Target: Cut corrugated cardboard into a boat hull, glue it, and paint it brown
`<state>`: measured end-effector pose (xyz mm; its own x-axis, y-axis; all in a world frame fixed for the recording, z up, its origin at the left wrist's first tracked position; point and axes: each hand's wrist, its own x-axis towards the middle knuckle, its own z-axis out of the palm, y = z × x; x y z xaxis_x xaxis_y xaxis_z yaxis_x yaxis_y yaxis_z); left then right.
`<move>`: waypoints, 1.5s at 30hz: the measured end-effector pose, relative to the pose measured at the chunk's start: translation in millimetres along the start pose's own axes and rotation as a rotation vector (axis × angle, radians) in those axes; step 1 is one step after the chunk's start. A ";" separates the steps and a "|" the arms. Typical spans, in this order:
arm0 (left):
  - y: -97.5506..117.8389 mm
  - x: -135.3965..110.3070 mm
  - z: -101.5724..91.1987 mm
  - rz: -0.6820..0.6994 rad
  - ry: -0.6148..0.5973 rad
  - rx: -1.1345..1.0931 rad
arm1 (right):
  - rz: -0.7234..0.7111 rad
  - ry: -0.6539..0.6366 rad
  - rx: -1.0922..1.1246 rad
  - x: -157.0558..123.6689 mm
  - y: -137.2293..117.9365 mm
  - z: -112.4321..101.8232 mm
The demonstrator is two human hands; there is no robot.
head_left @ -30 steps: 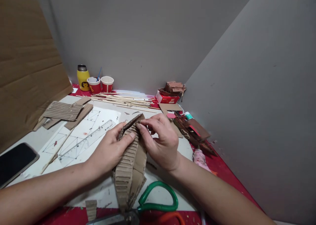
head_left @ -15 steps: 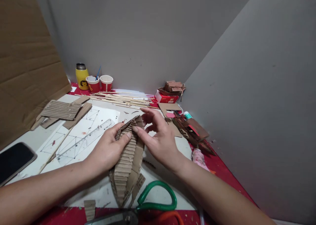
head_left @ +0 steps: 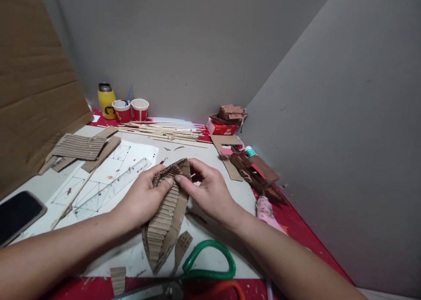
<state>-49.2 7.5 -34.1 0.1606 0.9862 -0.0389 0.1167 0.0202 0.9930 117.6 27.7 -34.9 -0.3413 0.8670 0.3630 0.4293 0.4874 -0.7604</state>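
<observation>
Between both hands is a boat-shaped piece of corrugated cardboard [head_left: 164, 223], its pointed end toward me and a ribbed strip along its inside. My left hand [head_left: 144, 194] grips its left edge, thumb on the ribs. My right hand [head_left: 208, 192] pinches the far right edge, thumb inside and fingers behind, where they are partly hidden. Below the piece lie green-handled scissors [head_left: 210, 273] and a cardboard scrap [head_left: 182, 249]. A smaller scrap [head_left: 118, 280] rests at the front edge.
On the left are a phone [head_left: 21, 216], a clear ruler [head_left: 113, 186] on a drawing, and stacked cardboard strips [head_left: 80, 146]. Thin wooden sticks [head_left: 164, 131], paper cups [head_left: 140, 110] and a yellow bottle [head_left: 107, 102] stand or lie behind. A pink tube [head_left: 265, 210] lies right.
My right hand's raised fingers have come down and closed around the far right edge of the cardboard boat. The boat's near tip has shifted slightly left, away from the scrap beside it.
</observation>
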 end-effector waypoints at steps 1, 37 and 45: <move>0.8 0.5 0.2 -0.002 0.013 0.003 | -0.005 0.000 -0.015 0.2 -1.3 -0.9; -3.2 0.9 -8.6 0.563 0.210 0.528 | -0.453 -0.058 -0.273 24.6 -15.7 -33.7; 22.0 3.5 -20.1 0.149 0.088 -0.015 | -0.195 -0.029 -0.176 9.8 -11.4 -57.6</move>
<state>-65.7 14.8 -10.2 0.0886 0.9890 0.1186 0.0836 -0.1261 0.9885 157.5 36.6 8.4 -0.4545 0.7530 0.4759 0.4911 0.6575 -0.5713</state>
